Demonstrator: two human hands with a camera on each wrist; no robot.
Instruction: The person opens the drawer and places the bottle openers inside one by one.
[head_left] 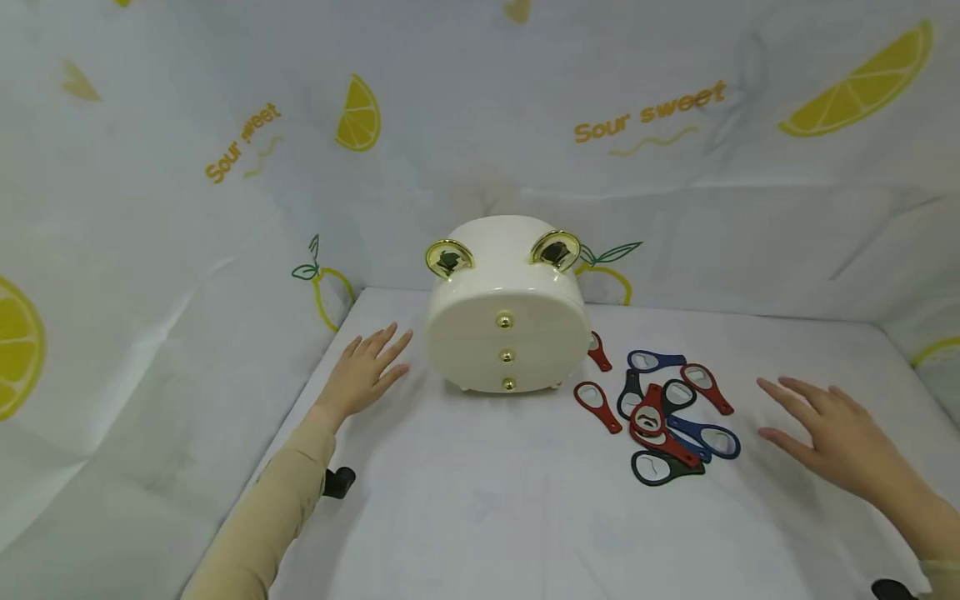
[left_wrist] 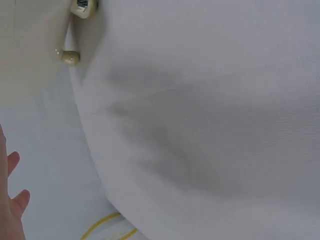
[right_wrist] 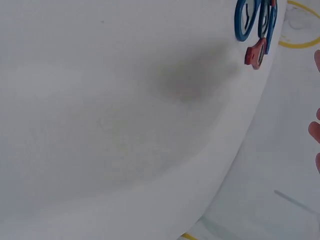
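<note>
My left hand (head_left: pixel 362 375) hovers just left of a glossy white rounded box (head_left: pixel 465 342), its fingers spread and holding nothing. The box has two gold ear-like pieces on top and three gold knobs down its front. To its right lies a loose pile of small red, blue and black ring-headed things with short handles (head_left: pixel 678 396), which look like bottle openers. My right hand (head_left: pixel 843 433) is right of that pile, fingers extended and apart from everything. In the left wrist view, part of the left hand (left_wrist: pixel 10 210) shows at the edge; only fingertips (right_wrist: pixel 315 131) appear in the right wrist view.
A white cloth covers the table (head_left: pixel 480 517). Behind it hangs a white backdrop (head_left: pixel 480 108) printed with lemons and lettering. One red ring-headed piece (head_left: pixel 598 354) lies partly behind the box. Black wrist gear (head_left: pixel 339 482) shows beside the left sleeve.
</note>
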